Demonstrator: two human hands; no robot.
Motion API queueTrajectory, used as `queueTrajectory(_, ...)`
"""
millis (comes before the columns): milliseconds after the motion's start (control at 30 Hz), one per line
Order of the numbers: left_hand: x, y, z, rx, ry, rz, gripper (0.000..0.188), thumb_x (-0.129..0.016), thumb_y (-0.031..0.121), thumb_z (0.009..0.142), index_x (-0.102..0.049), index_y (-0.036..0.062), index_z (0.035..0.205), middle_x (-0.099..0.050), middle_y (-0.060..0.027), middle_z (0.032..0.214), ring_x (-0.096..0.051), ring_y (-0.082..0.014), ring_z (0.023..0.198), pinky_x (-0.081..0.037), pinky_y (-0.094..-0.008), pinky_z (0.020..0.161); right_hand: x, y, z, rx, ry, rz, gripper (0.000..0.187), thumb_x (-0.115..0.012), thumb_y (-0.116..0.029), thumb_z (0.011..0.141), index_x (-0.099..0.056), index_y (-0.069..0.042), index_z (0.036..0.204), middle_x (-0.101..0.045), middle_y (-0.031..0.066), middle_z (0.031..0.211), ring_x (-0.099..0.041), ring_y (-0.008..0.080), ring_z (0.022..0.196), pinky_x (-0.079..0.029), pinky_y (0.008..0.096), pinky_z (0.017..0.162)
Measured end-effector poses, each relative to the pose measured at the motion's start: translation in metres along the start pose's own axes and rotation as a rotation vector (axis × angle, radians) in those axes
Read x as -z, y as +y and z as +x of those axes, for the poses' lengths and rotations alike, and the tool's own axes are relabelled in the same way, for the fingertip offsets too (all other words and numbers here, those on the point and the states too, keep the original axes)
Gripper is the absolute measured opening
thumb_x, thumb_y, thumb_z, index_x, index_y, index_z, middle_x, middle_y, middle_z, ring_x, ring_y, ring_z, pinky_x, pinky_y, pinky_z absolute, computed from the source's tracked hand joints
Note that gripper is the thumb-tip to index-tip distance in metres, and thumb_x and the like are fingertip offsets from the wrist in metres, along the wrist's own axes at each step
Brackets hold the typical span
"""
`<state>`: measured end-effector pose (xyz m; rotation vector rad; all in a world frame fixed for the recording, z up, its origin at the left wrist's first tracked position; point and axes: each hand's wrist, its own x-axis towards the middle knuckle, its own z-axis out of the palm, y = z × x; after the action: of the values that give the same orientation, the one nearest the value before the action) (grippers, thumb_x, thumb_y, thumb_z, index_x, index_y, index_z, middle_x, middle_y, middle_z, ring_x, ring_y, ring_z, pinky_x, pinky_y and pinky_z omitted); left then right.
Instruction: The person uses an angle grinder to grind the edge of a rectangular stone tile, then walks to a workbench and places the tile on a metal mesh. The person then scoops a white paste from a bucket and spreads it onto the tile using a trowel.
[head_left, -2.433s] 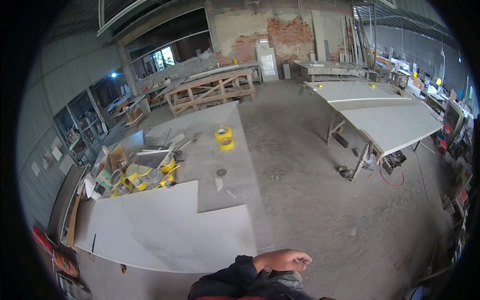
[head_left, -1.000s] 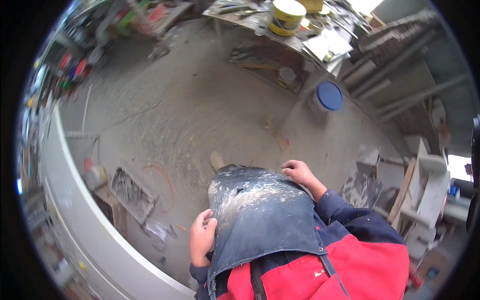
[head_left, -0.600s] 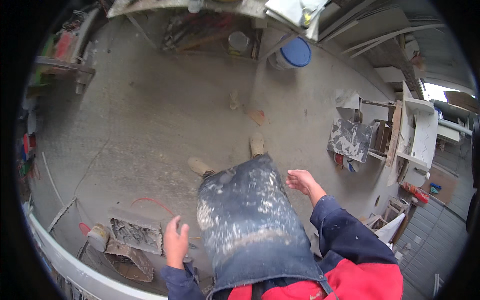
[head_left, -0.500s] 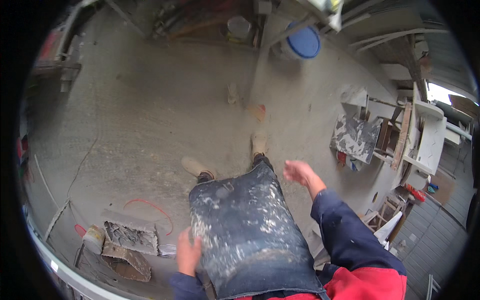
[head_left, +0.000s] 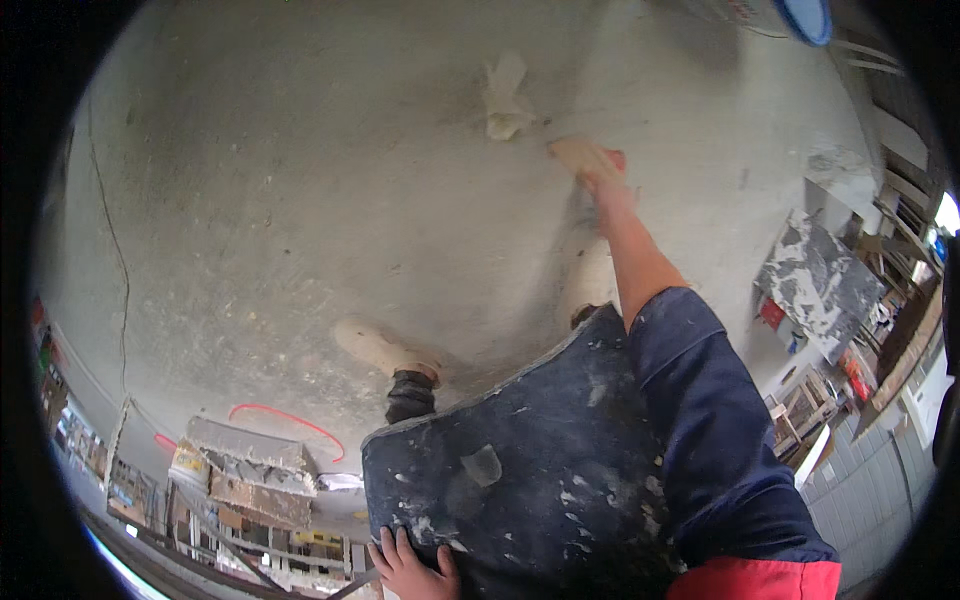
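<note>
My left hand (head_left: 415,572) lies with its fingers spread on the lower left of my dark, paint-spattered apron (head_left: 540,470). Stretched forward and down, my right hand (head_left: 606,190) is at the near edge of a flat tan piece (head_left: 578,154) with a red patch, on the floor beyond my right shoe. Motion smears the fingers of that hand, so their grip on the piece is unclear. A crumpled pale scrap (head_left: 507,98) lies on the floor just past it, to the left. My left shoe (head_left: 385,345) stands apart from both.
At the lower left are torn boxes (head_left: 250,460), a small tub (head_left: 188,465) and a red strip (head_left: 290,415). A black-and-white smeared board (head_left: 820,285) leans among wooden pieces (head_left: 805,405) on the right. A blue-lidded bucket (head_left: 805,18) stands at the far right.
My right hand has reached forward and down to the tan piece. My left hand has come to rest on the apron. The view has dipped nearer the floor.
</note>
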<state>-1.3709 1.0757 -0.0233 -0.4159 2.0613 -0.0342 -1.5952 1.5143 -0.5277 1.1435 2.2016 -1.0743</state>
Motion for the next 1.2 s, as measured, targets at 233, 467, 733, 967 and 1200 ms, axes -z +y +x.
queueTrajectory(233, 0.013, -0.012, -0.004, 0.159, -0.139, -0.240, 0.072, -0.079, 0.039, 0.081, -0.058, 0.0026, 0.138, -0.047, -0.0222, 0.154, -0.036, -0.0537, 0.142, -0.033, -0.0673, 0.112, -0.033, -0.033, -0.024, -0.079, 0.048, 0.276, 0.040, -0.073, -0.023, 0.095, -0.055, -0.014, 0.130, -0.060, 0.0037, 0.103, -0.055, 0.0158, 0.083, -0.045, 0.0298, 0.072)
queueTrajectory(467, 0.005, -0.046, -0.021, 0.125, -0.044, -0.541, 0.069, -0.077, 0.047, 0.083, -0.061, 0.0119, 0.140, -0.047, -0.0138, 0.155, -0.035, -0.0457, 0.146, -0.027, -0.0703, 0.111, 0.001, -0.077, -0.111, 0.154, -0.204, -0.329, 0.030, -0.065, -0.030, 0.100, -0.063, -0.009, 0.079, -0.061, 0.0049, 0.068, -0.060, 0.0170, 0.059, -0.046, 0.0376, 0.053)
queueTrajectory(733, 0.201, -0.157, -0.109, -0.233, 0.538, -0.500, 0.074, -0.072, 0.038, 0.090, -0.047, 0.0094, 0.153, -0.037, -0.0180, 0.162, -0.023, -0.0444, 0.154, -0.016, -0.0708, 0.121, 0.018, -0.406, -0.627, -0.159, -1.183, -0.138, 0.027, -0.073, -0.027, 0.100, -0.070, -0.001, 0.090, -0.068, 0.0056, 0.074, -0.065, 0.0156, 0.062, -0.053, 0.0295, 0.056)
queueTrajectory(967, 0.296, -0.339, -0.171, -0.206, 1.211, -0.500, 0.025, -0.067, 0.022, 0.090, -0.073, 0.0105, 0.111, -0.071, -0.0041, 0.117, -0.063, -0.0248, 0.115, -0.043, -0.0563, 0.106, 0.018, -0.629, -0.856, 0.021, -1.506, -0.170, 0.032, -0.064, -0.030, 0.105, -0.074, -0.001, 0.112, -0.063, 0.0015, 0.069, -0.054, 0.0106, 0.053, -0.042, 0.0248, 0.048)
queueTrajectory(1200, 0.348, -0.457, -0.201, -0.007, 1.220, -0.954, 0.016, -0.067, 0.016, 0.093, -0.075, 0.0045, 0.101, -0.074, -0.0163, 0.093, -0.070, -0.0398, 0.087, -0.053, -0.0480, 0.081, -0.047, -0.744, -0.949, 1.212, -1.265, -0.243, 0.023, -0.072, -0.023, 0.099, -0.075, -0.001, 0.104, -0.070, 0.0058, 0.080, -0.069, 0.0186, 0.076, -0.056, 0.0323, 0.071)
